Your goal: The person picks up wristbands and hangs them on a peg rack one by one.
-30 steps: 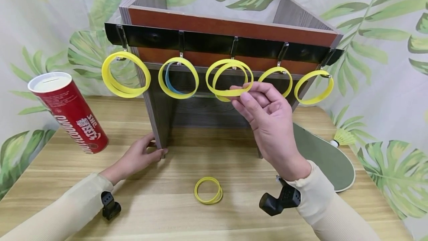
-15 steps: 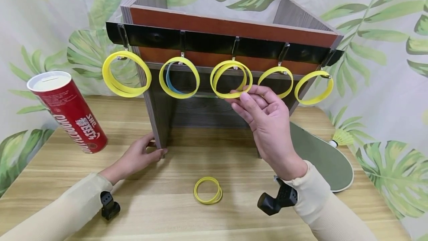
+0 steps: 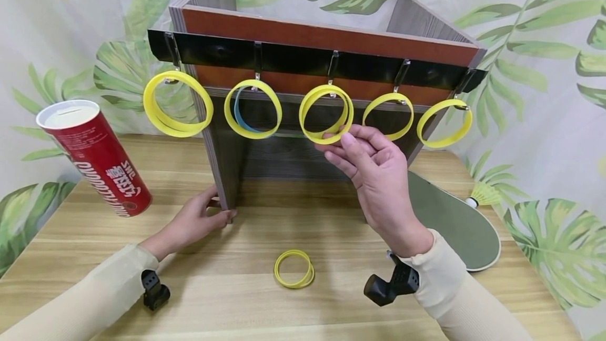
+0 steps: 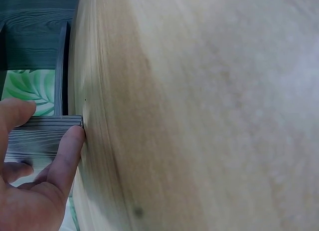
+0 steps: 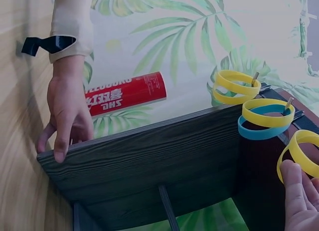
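In the head view my right hand (image 3: 381, 183) pinches a yellow ring (image 3: 303, 125) by its lower right edge between thumb and fingers. A second yellow band shows just behind it at the middle hook (image 3: 333, 70). The hook belongs to a black rail (image 3: 293, 58) on the front of a wooden shelf. My left hand (image 3: 191, 222) grips the lower front end of the shelf's side panel (image 3: 226, 172); the left wrist view shows thumb and fingers on either side of the panel (image 4: 35, 141). Overlapping yellow rings (image 3: 277, 273) lie on the table below.
Yellow rings hang on the other hooks; a blue ring (image 3: 238, 112) shares the second from the left. A red canister (image 3: 101, 157) stands at left. At right are a green rounded board (image 3: 456, 225), partly behind my arm, and a yellow shuttlecock (image 3: 485, 193).
The held ring has shifted slightly and lines up more closely with the band at the middle hook. My right hand has moved a little left. My left hand stays on the panel.
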`<state>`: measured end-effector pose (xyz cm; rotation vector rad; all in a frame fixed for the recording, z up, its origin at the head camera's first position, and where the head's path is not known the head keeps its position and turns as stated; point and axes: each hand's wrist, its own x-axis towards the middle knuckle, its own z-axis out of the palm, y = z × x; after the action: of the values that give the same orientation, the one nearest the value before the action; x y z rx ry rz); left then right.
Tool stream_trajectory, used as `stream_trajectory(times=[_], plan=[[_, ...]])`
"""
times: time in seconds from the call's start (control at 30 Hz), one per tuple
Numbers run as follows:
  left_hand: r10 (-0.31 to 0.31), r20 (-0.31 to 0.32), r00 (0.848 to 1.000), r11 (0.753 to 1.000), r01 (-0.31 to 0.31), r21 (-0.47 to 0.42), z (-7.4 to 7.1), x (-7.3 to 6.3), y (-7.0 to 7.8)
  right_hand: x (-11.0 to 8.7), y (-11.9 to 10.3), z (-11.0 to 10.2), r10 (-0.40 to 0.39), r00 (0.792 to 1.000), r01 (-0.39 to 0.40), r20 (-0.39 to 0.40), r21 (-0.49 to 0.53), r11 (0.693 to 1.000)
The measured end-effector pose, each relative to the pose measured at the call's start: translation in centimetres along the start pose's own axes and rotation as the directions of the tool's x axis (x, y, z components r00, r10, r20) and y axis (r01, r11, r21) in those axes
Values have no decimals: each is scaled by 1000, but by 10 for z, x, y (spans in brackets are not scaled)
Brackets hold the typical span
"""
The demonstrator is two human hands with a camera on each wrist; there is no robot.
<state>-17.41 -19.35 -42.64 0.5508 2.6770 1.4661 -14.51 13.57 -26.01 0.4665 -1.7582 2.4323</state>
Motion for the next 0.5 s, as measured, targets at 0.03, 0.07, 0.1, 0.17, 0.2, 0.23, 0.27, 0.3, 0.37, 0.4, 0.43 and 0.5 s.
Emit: stream_trajectory(times=[0.03, 0.07, 0.1, 0.17, 0.2, 0.23, 0.27, 0.3, 0.37, 0.4, 0.43, 0.5], plan=[[-1, 1, 1000, 1000, 1, -1, 0, 0, 0, 0, 1, 0, 1, 1000, -1, 6, -1, 1000], [-2, 1, 1000, 1000, 2, -1, 0, 0, 0, -1, 2, -1, 3, 1000, -3, 11, -2, 1000], [-3, 2, 1000, 1000, 3, -2, 0, 0, 0, -1, 3, -1, 5, 1000, -5, 18, -1, 1000], [-4, 2, 1000, 1000, 4, -2, -1, 0, 0, -1, 5, -3, 9, 999, -9, 34, 0, 1000], [-6, 3, 1000, 1000, 6, -4, -1, 0, 0, -2, 6, -3, 13, 999, -13, 43, -1, 1000], [-6, 4, 1000, 1000, 6, -4, -1, 0, 0, -3, 7, -4, 19, 998, -18, 52, -5, 1000], [-6, 4, 1000, 1000, 6, -3, -1, 0, 0, -3, 8, -4, 25, 998, -25, 59, -7, 1000], [-7, 5, 1000, 1000, 7, -4, -1, 0, 0, -4, 9, -5, 31, 997, -30, 67, -13, 999], [-7, 6, 1000, 1000, 7, -3, -1, 0, 0, -5, 11, -6, 46, 996, -44, 77, -28, 999], [-9, 8, 1000, 1000, 9, -4, -1, 0, 0, -6, 12, -7, 54, 995, -51, 79, -38, 998], [-8, 7, 1000, 1000, 8, -2, -1, 0, 0, -6, 13, -7, 61, 995, -57, 83, -49, 997], [-4, 5, 1000, 1000, 4, -1, -1, 0, 0, -7, 17, -9, 82, 992, -76, 91, -72, 995]])
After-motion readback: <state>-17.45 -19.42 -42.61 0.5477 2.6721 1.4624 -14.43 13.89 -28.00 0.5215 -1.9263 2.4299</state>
